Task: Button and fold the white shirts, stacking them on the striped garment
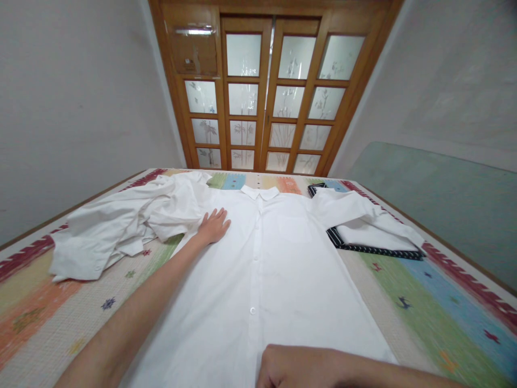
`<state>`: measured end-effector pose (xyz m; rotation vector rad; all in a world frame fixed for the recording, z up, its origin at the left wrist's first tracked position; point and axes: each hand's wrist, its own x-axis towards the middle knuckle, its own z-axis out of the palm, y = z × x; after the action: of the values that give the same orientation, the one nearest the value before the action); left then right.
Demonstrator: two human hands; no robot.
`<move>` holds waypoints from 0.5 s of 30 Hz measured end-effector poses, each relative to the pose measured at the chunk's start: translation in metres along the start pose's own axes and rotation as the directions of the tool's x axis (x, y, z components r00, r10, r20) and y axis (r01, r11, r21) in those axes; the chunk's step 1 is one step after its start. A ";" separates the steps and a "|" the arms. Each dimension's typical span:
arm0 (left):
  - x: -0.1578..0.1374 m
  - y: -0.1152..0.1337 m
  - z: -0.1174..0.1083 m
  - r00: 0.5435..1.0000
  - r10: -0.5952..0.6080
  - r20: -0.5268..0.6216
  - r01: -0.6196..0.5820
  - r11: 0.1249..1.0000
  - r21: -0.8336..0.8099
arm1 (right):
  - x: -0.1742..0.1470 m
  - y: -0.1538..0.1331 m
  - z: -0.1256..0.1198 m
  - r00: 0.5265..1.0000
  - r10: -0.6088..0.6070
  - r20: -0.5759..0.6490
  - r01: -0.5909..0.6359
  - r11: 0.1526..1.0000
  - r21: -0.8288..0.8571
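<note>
A white button-up shirt (283,258) lies spread front side up, collar at the far end and button strip down the middle. My left hand (215,225) rests flat on its upper left part, fingers stretched out and slightly apart. At the bottom edge of the view, my right hand (291,369) is over the lower front of the shirt, just right of the button strip. Its fingers curl down and are mostly cut off by the frame, so anything in them is hidden.
A crumpled white garment (109,226) lies at the left. White cloth with black patterned trim (379,250) lies under the right sleeve. All rest on a striped, patterned cloth (404,291). Beyond stand wooden doors with glass panes (266,97); a pale green panel (428,199) leans at right.
</note>
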<state>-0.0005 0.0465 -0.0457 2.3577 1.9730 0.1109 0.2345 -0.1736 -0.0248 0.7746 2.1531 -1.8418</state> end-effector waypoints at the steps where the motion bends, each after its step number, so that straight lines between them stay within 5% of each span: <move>1: 0.001 0.002 -0.001 1.000 -0.015 0.017 0.015 1.000 -0.006 | -0.004 -0.007 -0.007 0.997 -0.015 -0.072 0.010 0.998 -0.059; 5: 0.010 0.014 -0.005 0.997 -0.056 0.045 0.057 0.998 -0.027 | -0.012 -0.021 -0.038 0.908 -0.203 -0.367 0.013 0.888 -0.459; 8: 0.019 0.027 -0.004 0.999 0.017 0.048 -0.013 0.998 -0.069 | -0.009 -0.018 -0.056 0.871 -0.311 -0.380 0.045 0.822 -0.568; 15: 0.024 0.050 0.010 0.971 0.237 -0.014 -0.237 0.966 -0.106 | -0.005 -0.003 -0.056 0.856 -0.292 -0.426 -0.094 0.722 -0.685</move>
<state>0.0537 0.0612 -0.0503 2.5128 1.6321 0.2244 0.2478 -0.1211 -0.0088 1.0275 2.9644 -0.7201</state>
